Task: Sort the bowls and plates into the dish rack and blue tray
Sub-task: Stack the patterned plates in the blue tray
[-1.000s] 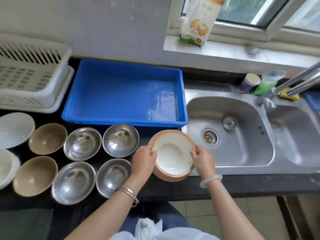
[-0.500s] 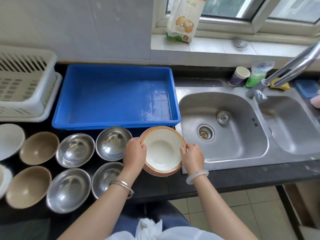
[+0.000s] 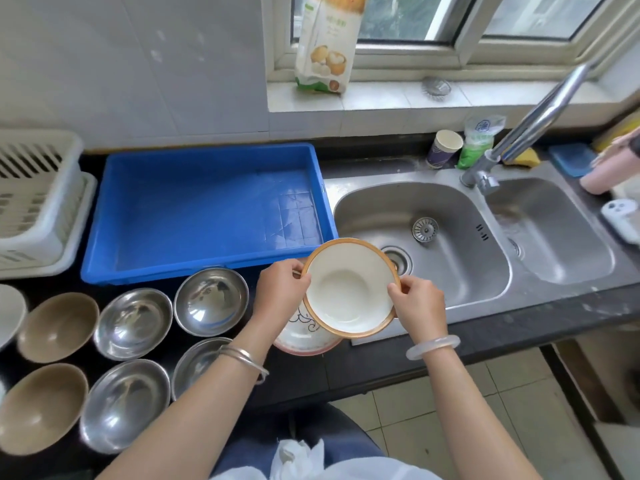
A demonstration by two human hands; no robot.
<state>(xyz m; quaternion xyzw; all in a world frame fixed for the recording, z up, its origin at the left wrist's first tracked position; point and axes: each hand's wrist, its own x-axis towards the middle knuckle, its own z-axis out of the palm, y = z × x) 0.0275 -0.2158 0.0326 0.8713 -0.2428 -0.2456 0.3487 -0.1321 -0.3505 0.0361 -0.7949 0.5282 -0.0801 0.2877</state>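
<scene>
Nearest you, steel bowls [image 3: 128,403] and brown bowls [image 3: 41,407] are sitting in rows on the dark counter [image 3: 346,372]. Just beyond, you are gripping the gold-rimmed plate [image 3: 349,289] by opposite edges, your left hand [image 3: 280,289] and right hand [image 3: 419,306] both curling fingers over its rim. It is hovering over a patterned plate [image 3: 304,336] lying at the edge of the sink [image 3: 450,271]. The blue tray [image 3: 204,274] is lying ahead and leftward (your left hand is the nearer one), its long side running left to right and its near right corner just beside the plate. Its floor is showing bare. The dish rack [image 3: 38,202] is standing farther left, well apart, showing no dishes.
</scene>
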